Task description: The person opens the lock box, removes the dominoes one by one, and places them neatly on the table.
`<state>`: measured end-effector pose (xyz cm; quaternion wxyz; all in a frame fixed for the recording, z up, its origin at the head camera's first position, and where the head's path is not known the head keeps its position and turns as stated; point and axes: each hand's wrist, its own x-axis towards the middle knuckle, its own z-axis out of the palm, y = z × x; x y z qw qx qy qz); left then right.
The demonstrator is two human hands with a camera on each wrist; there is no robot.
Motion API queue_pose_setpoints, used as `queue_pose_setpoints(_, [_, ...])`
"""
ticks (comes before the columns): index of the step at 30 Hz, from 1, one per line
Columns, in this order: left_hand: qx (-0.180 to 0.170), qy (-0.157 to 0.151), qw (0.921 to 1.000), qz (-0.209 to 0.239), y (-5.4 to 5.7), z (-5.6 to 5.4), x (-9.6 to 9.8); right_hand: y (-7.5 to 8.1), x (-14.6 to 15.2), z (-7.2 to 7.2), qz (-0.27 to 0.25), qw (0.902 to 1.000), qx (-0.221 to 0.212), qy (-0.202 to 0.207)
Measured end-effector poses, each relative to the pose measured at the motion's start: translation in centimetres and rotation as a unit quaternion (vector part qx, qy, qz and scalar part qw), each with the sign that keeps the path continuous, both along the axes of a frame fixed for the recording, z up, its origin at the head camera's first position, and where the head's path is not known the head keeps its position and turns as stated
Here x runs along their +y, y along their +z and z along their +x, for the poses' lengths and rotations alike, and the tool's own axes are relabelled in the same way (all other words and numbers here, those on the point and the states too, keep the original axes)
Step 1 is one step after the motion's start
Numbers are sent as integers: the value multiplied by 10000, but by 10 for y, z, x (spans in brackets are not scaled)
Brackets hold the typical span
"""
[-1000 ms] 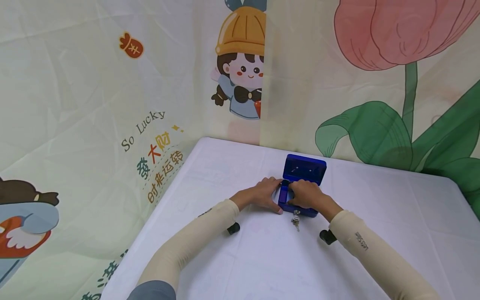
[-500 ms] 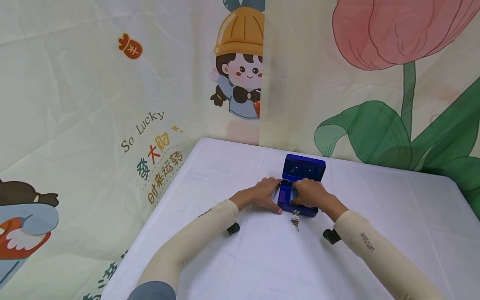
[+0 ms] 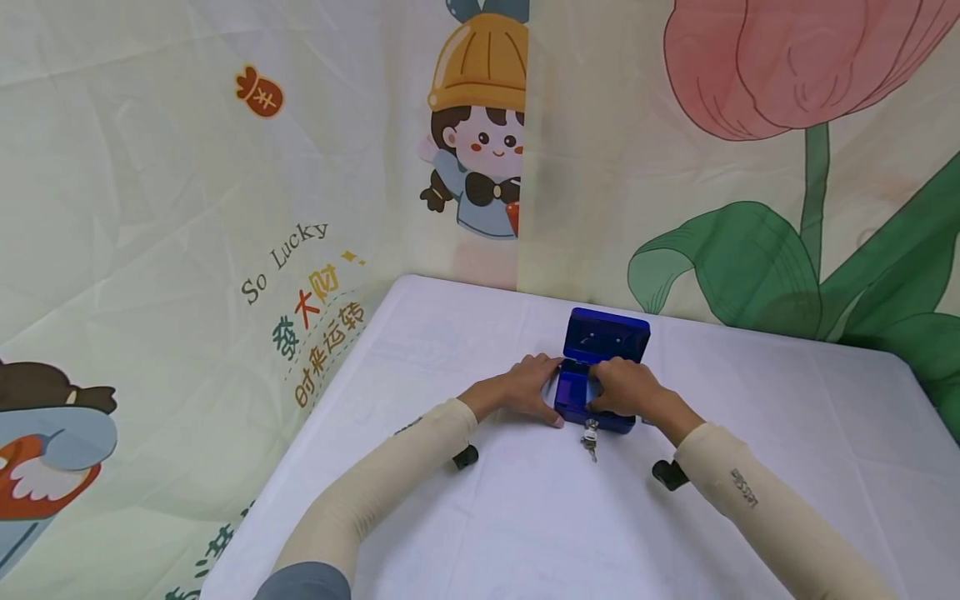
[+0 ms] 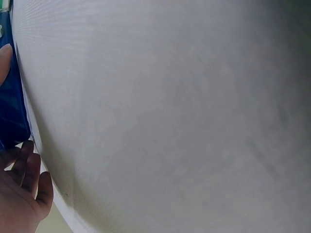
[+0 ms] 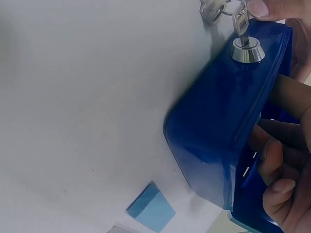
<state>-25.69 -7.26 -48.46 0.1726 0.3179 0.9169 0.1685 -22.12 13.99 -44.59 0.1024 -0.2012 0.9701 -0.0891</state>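
Observation:
A blue metal cash box (image 3: 600,421) stands with its lid raised, and a key (image 5: 240,22) sits in its front lock with a second key hanging from the ring. My left hand (image 3: 531,390) spans the box's left end, thumb at the front corner and fingers toward the back; in the right wrist view its thumb presses near the lock. My right hand (image 3: 624,387) reaches into the right part of the box, fingers curled below the rim. I cannot tell whether those fingers hold anything. The left wrist view shows the box's blue side (image 4: 12,111) beside fingers.
A small light-blue block (image 5: 153,208) lies on the white table (image 3: 510,517) beside the box's right end. The edge of a grey piece (image 5: 118,229) shows near it. Behind the table hangs a printed cloth (image 3: 585,167).
My right hand has shifted slightly rightward inside the box, baring more of its interior. My left hand stays at the left end, and the lid remains raised.

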Motion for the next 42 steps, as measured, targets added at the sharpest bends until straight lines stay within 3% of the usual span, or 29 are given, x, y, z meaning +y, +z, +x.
queue_pose_setpoints(42, [-83,-6,10000,52,1,-2,1,23,25,14,-111,9997,7,-207])
